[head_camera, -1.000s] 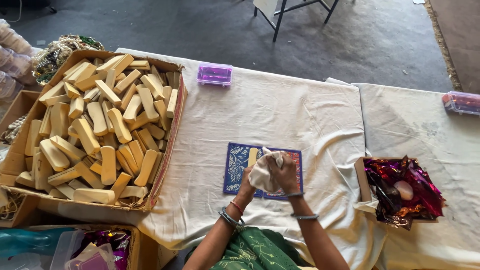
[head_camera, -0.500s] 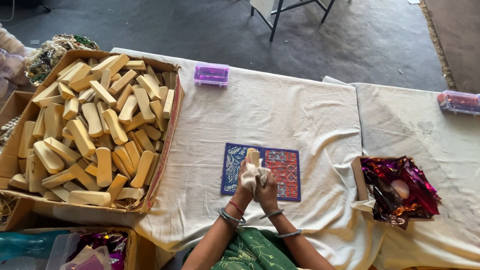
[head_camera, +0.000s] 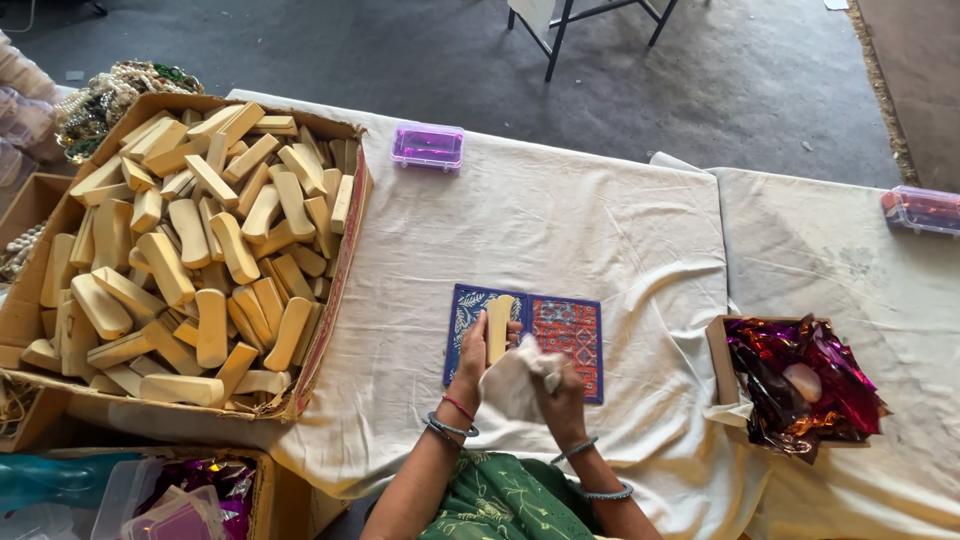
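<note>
**Wiping a wooden block over a patterned mat**

The bench (head_camera: 560, 220), draped in a cream cloth, fills most of the view. On its left side stands a big cardboard box (head_camera: 340, 250) heaped with pale wooden blocks (head_camera: 190, 270). At the right, a smaller open box (head_camera: 718, 350) holds crumpled purple and red foil. A patterned mat (head_camera: 572, 325), blue on one half and red on the other, lies near the front edge in the middle. Two small lidded plastic cases sit further back: a purple one (head_camera: 428, 146) by the big box, a reddish one (head_camera: 920, 208) at the far right edge.

The piece being worked is a single wooden block (head_camera: 498, 326), held upright over the blue half of the mat. The left hand (head_camera: 478, 350) is closed around its lower part, fingers wrapped on the near side, wrist bent slightly up with bangles at the cuff. The right hand (head_camera: 560, 395) is bunched tight on a white rag (head_camera: 512, 380), pressing it against the block's lower end, forearm coming in from below right.

To wipe well, it seems best to keep the left grip firm and low so the upper faces stay bare, run the rag along the length, and turn the block so every face is covered. Working over the mat should keep any dust off the cloth.
</note>
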